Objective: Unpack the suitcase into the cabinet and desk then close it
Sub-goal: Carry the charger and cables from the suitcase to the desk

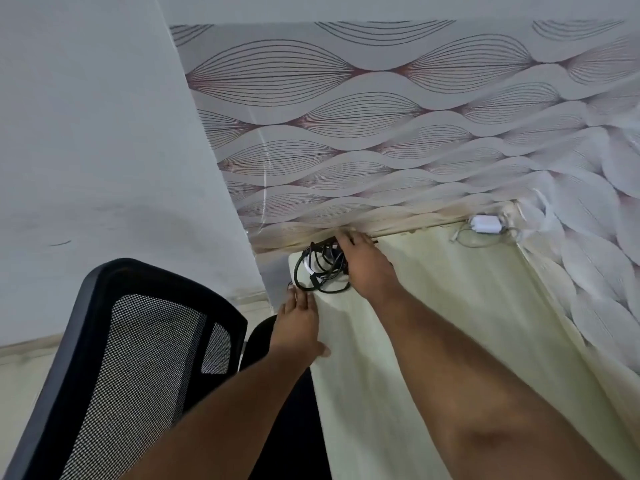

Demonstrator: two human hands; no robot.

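A tangled bundle of black cables [320, 270] lies at the far left corner of the pale cream desk [450, 323], against the patterned wall. My right hand [367, 265] rests on the bundle's right side, fingers reaching toward the wall; whether they curl round a cable is hidden. My left hand [298, 317] lies flat with straight fingers on the desk's left edge, just below the cables. The suitcase and cabinet are out of view.
A black mesh office chair [138, 358] stands left of the desk, close to my left arm. A white power adapter [485, 224] with a thin white cord lies at the desk's far right corner. Wave-patterned wallpaper [381, 116] backs the desk.
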